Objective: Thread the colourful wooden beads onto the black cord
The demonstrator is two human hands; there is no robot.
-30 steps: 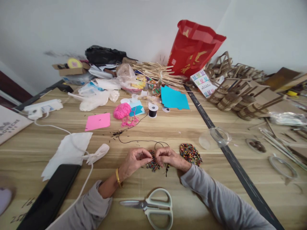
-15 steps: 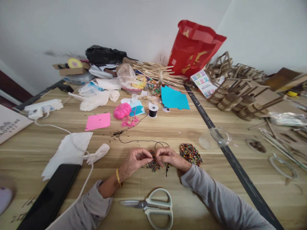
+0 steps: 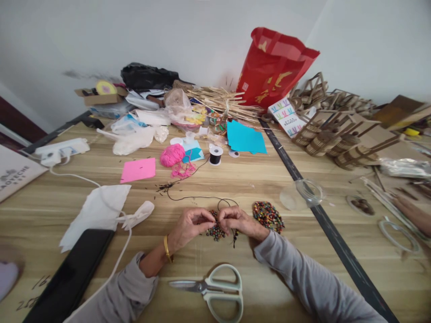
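My left hand point(image 3: 192, 225), a gold bangle at its wrist, pinches thumb and forefinger together on what looks like a tiny bead. Its fingertips almost meet those of my right hand point(image 3: 239, 221), which is closed on black cord point(image 3: 198, 197). From a black spool point(image 3: 215, 155) the cord loops over the table to my right hand, and a knotted end hangs below it. Under and between both hands lies a pile of loose colourful beads point(image 3: 215, 232). Strung beads point(image 3: 268, 216) lie coiled just right of my right hand. Closer to me rest scissors point(image 3: 220, 287) with pale handles.
A dark phone-like slab point(image 3: 72, 273), white paper point(image 3: 96, 215) and a cable lie left. Pink yarn point(image 3: 172, 154), blue sheets point(image 3: 246, 137) and a red bag point(image 3: 272, 67) stand farther back. Clear rings point(image 3: 308, 193) and small baskets point(image 3: 350, 152) are right. Another person's hand point(image 3: 415, 215) reaches in there.
Another person's hand has come into view at the right edge, by the thin strips. My own two hands stay nearly where they were, fingertips still together.
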